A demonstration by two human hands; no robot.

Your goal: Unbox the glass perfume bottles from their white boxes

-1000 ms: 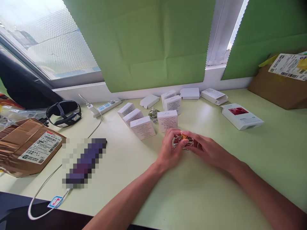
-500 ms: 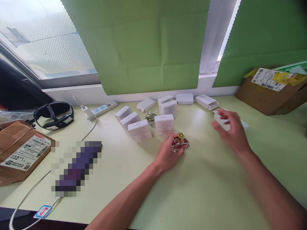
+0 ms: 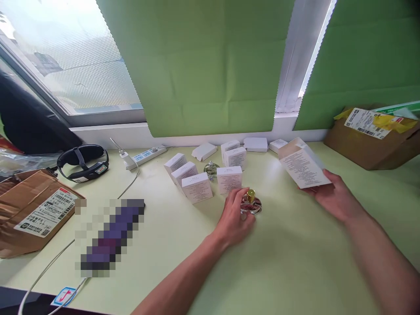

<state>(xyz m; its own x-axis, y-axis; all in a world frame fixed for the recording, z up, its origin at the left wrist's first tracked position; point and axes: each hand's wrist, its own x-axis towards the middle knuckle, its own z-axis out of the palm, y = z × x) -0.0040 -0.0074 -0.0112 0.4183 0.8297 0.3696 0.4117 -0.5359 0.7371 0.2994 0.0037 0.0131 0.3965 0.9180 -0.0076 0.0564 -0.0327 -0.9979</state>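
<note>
My left hand (image 3: 235, 216) is closed around the side of a perfume bottle (image 3: 255, 206) with a gold cap, which stands on the table. In my right hand (image 3: 339, 199) is a white printed carton (image 3: 303, 168), raised off the table and tilted, its end toward the window looking open. Just beyond my left hand stands an upright white box (image 3: 229, 179). A second glass bottle (image 3: 211, 169) stands behind the boxes, partly hidden by them.
Several white boxes (image 3: 197, 188) stand to the left of the bottle, others lie along the wall (image 3: 204, 151). A power strip (image 3: 146, 157), a black headset (image 3: 83, 164), a blurred phone-like object (image 3: 113, 236) with its cable and a cardboard box (image 3: 39, 214) are at left. Another cardboard box (image 3: 370, 140) stands at right.
My right hand has taken hold of the white carton that lay on the table and lifted it, tilting it up. My left hand stays on the perfume bottle. The view has shifted slightly.
</note>
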